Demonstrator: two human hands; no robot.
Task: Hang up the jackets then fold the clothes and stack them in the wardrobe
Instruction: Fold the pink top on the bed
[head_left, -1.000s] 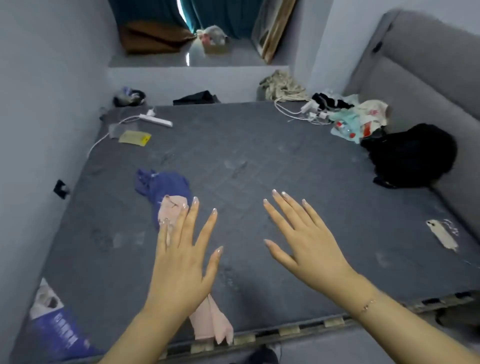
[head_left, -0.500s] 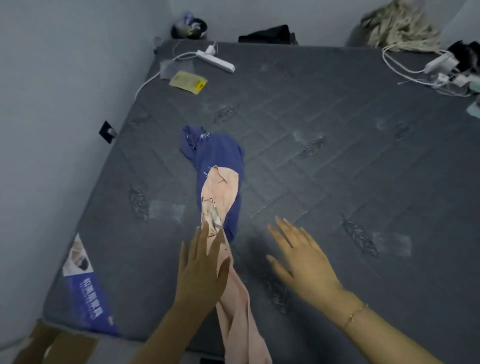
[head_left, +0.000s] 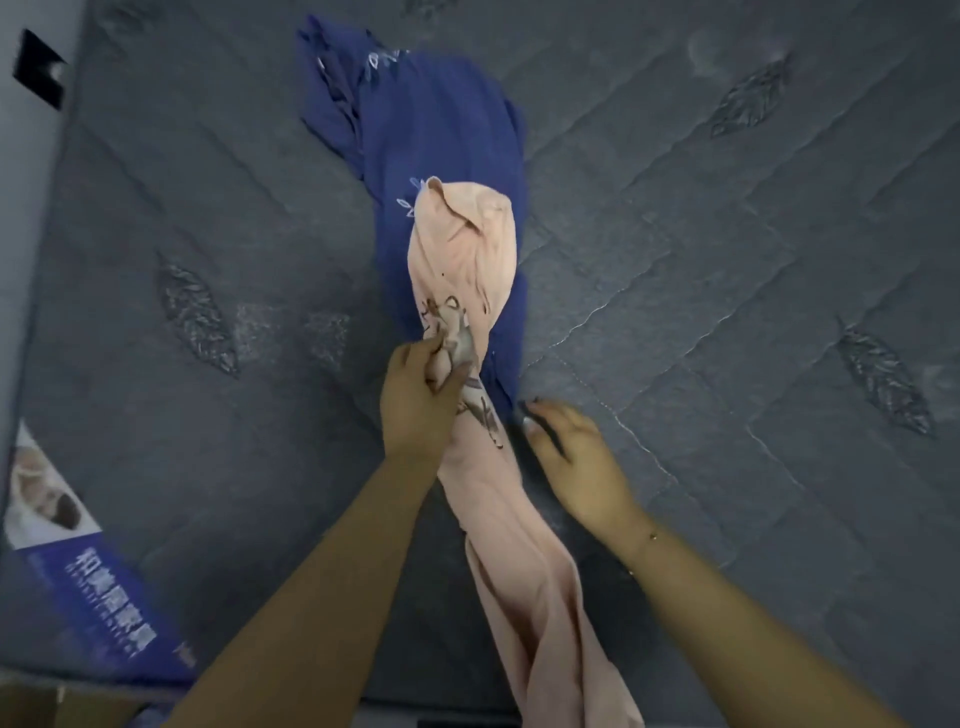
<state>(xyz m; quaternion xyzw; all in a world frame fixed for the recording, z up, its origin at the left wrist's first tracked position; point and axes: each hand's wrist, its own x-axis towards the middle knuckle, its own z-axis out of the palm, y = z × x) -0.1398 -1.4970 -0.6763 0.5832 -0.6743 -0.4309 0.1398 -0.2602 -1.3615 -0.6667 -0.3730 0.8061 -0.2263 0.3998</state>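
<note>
Grey quilted mattress carries both garments. Navy top lies bunched flat; peach printed garment is roped across it, tail hanging off the near edge. We'd call both light, limp, non-slip. Our left hand pinches the peach cloth mid-length; right hand rests curled beside it, grip unclear. Better hold: shoulders or hem corners.

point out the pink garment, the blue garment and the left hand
pink garment (head_left: 462, 249): head view, on its bunched upper end.
blue garment (head_left: 441, 119): head view, on its upper middle.
left hand (head_left: 415, 405): head view, on the back of the hand.
</note>
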